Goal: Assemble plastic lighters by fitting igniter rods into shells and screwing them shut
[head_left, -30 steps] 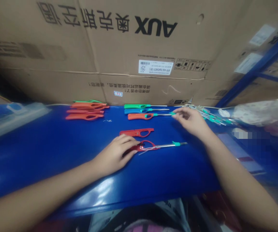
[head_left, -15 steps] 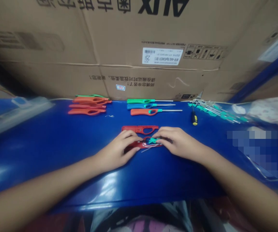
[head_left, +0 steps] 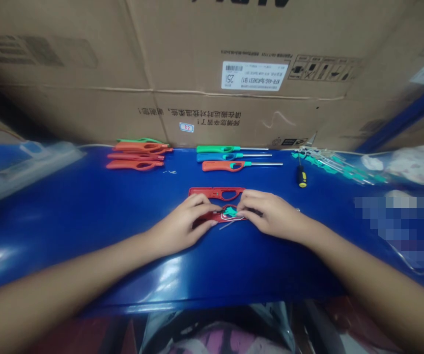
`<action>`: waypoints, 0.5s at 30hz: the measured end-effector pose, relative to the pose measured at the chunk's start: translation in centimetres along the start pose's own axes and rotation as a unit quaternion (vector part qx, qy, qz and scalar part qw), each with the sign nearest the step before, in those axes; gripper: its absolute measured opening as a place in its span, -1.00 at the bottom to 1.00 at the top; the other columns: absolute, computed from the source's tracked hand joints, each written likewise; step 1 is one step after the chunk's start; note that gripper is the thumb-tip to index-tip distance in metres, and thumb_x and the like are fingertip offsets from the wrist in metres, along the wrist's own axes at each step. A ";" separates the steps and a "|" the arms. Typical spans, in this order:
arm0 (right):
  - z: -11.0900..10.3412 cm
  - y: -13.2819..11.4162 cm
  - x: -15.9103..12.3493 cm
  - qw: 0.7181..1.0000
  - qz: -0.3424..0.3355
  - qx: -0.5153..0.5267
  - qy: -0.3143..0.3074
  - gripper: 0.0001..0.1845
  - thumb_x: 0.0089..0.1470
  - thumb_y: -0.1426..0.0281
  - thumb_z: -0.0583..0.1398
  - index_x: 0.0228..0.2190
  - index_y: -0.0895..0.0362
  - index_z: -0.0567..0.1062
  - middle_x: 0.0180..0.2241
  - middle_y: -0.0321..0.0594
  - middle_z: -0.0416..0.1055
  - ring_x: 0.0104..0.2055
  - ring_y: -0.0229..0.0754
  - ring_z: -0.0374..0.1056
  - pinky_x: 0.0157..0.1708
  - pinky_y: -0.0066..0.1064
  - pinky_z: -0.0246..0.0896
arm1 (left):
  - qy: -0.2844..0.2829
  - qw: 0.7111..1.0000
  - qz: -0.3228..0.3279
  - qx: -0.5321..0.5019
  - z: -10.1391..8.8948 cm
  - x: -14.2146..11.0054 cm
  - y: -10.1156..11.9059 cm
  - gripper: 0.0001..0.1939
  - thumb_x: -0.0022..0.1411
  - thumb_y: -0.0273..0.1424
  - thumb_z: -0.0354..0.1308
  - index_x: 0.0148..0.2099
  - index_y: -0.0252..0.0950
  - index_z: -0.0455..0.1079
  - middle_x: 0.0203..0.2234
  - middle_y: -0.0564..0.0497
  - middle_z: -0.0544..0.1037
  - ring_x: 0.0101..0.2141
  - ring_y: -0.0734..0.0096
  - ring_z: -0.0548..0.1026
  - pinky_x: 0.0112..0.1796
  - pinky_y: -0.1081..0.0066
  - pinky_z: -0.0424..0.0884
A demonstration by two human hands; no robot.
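My left hand (head_left: 182, 221) is closed on an opened red lighter shell half (head_left: 206, 217) lying on the blue table. Thumb and fingers grip its handle end. White wires and a thin clear tube (head_left: 227, 225) show at the shell. My right hand (head_left: 270, 209) pinches a small teal trigger (head_left: 230, 212) over the shell's finger loop, close to the left fingertips. Its fingers cover the shell's front end, so how the trigger sits there cannot be made out. Just behind both hands lies the other red shell half (head_left: 203, 191).
Three assembled lighters, green, blue and orange (head_left: 217, 166), lie in a row behind. Red and orange shells (head_left: 134, 164) are stacked at back left. A black-yellow screwdriver (head_left: 301, 178) lies near a pile of teal parts and metal tubes (head_left: 339, 164). A cardboard box (head_left: 182, 54) walls the back.
My right hand has come from the far side of the table to the shell, bringing the teal trigger. My left hand stays on the shell. The view has tilted down slightly.
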State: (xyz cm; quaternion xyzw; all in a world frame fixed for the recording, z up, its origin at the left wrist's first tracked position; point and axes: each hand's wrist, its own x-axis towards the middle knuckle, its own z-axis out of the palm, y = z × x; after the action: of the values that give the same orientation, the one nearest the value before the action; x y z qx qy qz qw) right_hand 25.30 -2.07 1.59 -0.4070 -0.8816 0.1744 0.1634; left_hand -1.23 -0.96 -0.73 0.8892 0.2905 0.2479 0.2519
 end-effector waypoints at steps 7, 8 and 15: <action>0.3 -0.3 0.0 0.998 -0.058 -0.005 0.021 -0.83 0.31 0.39 0.11 -0.32 0.13 0.46 -0.32 -0.21 0.43 -0.28 -0.21 0.34 -0.28 -0.40 0.20 | -0.006 1.000 -0.012 -0.014 -0.2 0.2 0.2 -0.70 0.40 -0.37 0.12 0.13 -0.27 0.43 -0.16 -0.08 0.45 -0.10 0.27 0.47 -0.03 0.24 0.44; 0.3 -0.4 0.0 0.997 -0.070 -0.021 0.024 -0.81 0.33 0.38 0.09 -0.32 0.13 0.46 -0.33 -0.21 0.43 -0.29 -0.21 0.34 -0.29 -0.41 0.19 | -0.005 1.000 -0.014 -0.017 -0.2 0.2 0.2 -0.71 0.40 -0.37 0.12 0.12 -0.28 0.43 -0.17 -0.08 0.45 -0.11 0.27 0.47 -0.04 0.24 0.45; 0.5 -0.5 0.2 0.984 -0.119 -0.132 0.030 -0.72 0.35 0.41 0.01 -0.33 0.13 0.47 -0.33 -0.18 0.43 -0.30 -0.18 0.31 -0.34 -0.38 0.15 | -0.008 0.999 -0.031 -0.033 -0.3 0.4 0.4 -0.74 0.37 -0.39 0.13 0.07 -0.28 0.46 -0.18 -0.08 0.46 -0.17 0.28 0.47 -0.08 0.23 0.46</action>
State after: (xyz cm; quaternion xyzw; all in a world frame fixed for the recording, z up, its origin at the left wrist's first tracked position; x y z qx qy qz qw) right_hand 24.68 -2.27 1.42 -0.3220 -0.9338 0.0238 0.1543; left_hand -0.96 -0.91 -0.15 0.8729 0.3077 0.2420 0.2911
